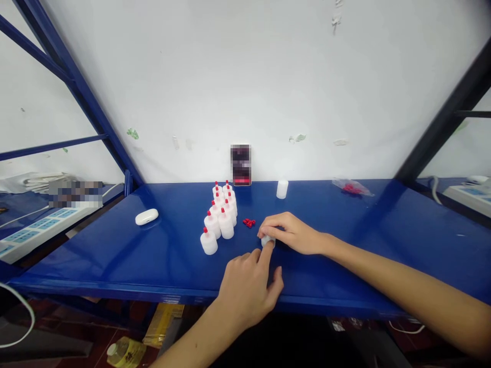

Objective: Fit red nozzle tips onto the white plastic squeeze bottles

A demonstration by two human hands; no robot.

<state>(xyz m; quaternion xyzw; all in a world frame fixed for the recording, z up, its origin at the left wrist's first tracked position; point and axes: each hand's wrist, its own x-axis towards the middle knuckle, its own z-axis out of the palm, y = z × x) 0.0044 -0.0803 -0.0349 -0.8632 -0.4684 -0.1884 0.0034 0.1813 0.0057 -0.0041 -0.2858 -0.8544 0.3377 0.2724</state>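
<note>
My right hand (291, 232) is closed around a small white plastic bottle (264, 241) standing on the blue table, and it hides most of the bottle. From the near side, my left hand (247, 283) reaches in with its index finger stretched onto the bottle. Its thumb stays apart and it grips nothing. Just left of the bottle lies a small pile of red caps (249, 223). Farther left, several white bottles (225, 225) with red-tipped nozzles stand upright in two rows. One white bottle (282, 189) without a red tip stands at the back.
A phone (241, 166) leans upright against the wall. A clear bag (352, 188) of red pieces lies at the back right, and a white oval case (147, 216) at the left. Blue frame posts (92, 112) rise at the table's sides; a power strip (46, 225) lies beyond the left one.
</note>
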